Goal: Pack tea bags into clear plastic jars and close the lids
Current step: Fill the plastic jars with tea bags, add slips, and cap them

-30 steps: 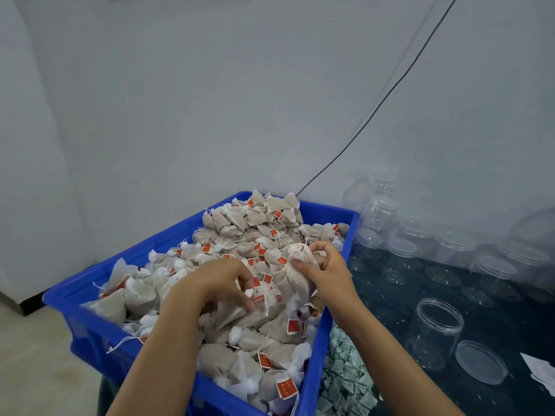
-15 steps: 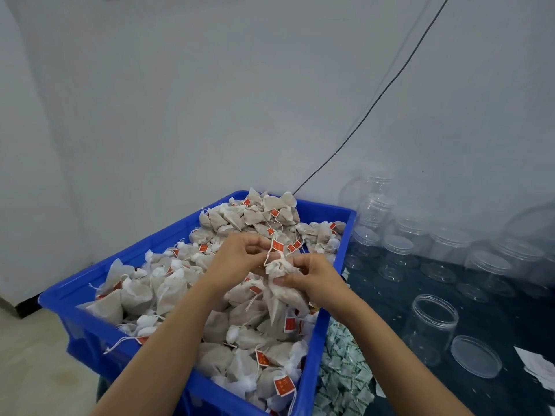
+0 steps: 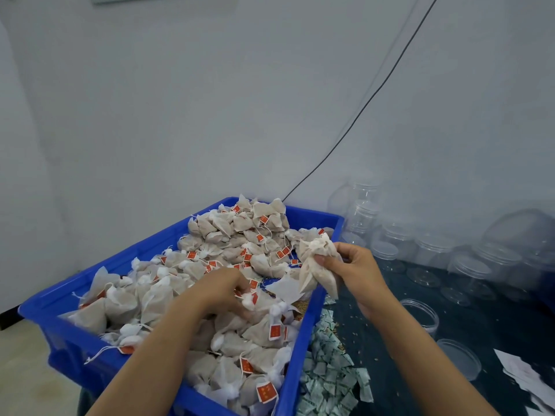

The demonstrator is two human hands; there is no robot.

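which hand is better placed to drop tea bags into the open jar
The right hand: it already grips a bunch of tea bags past the crate's right edge, nearer the open jar. The left hand is down in the crate.

We see beige mesh tea bags with red tags (image 3: 228,298) heaped in the crate, a bunch (image 3: 318,265) lifted, and an open clear plastic jar (image 3: 420,316) (lid (image 3: 459,358) beside it).

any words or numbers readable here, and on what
None can be read.
Red tags on the tea bags: pale marks, too blurred.
Small green-and-white sachets beside the blue crate: print too small.
White papers at right: faint print, unreadable.
Clear jars: no label visible.
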